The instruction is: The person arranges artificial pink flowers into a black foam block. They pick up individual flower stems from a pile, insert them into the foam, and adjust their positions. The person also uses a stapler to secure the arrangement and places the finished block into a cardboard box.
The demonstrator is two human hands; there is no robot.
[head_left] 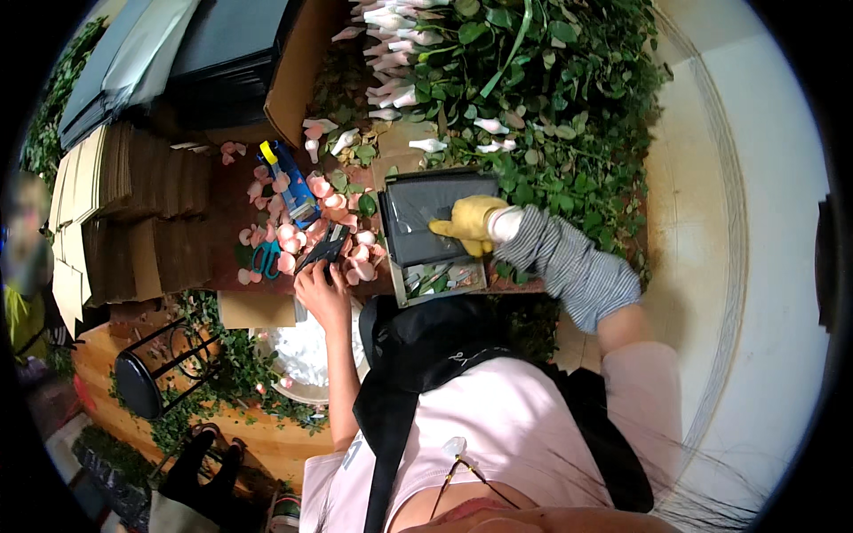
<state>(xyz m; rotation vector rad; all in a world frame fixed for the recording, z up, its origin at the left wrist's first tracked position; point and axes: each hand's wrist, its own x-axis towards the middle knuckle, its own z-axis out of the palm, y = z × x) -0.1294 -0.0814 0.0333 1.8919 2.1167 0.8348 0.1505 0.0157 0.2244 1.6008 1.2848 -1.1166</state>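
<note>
My left hand (323, 297) is bare and closes its fingers around the near end of a black stapler-like tool (333, 242) on the table. Loose pink petals (290, 238) are scattered around that tool. On my right hand (469, 226) is a yellow glove, with a striped grey sleeve above it. Its index finger stretches out over a dark sheet (418, 200) lying in a shallow tray (400, 282); the other fingers bend loosely, and I see nothing held. Teal-handled scissors (266, 259) and a blue tape dispenser (291, 182) lie left of the tool.
Rose stems with leaves (569, 115) and pale wrapped buds (391, 62) are heaped at the far right. Stacked brown cardboard (133, 213) and dark sheets (227, 53) stand left. Below the table edge are a tub of white material (306, 355) and a black stool (139, 385).
</note>
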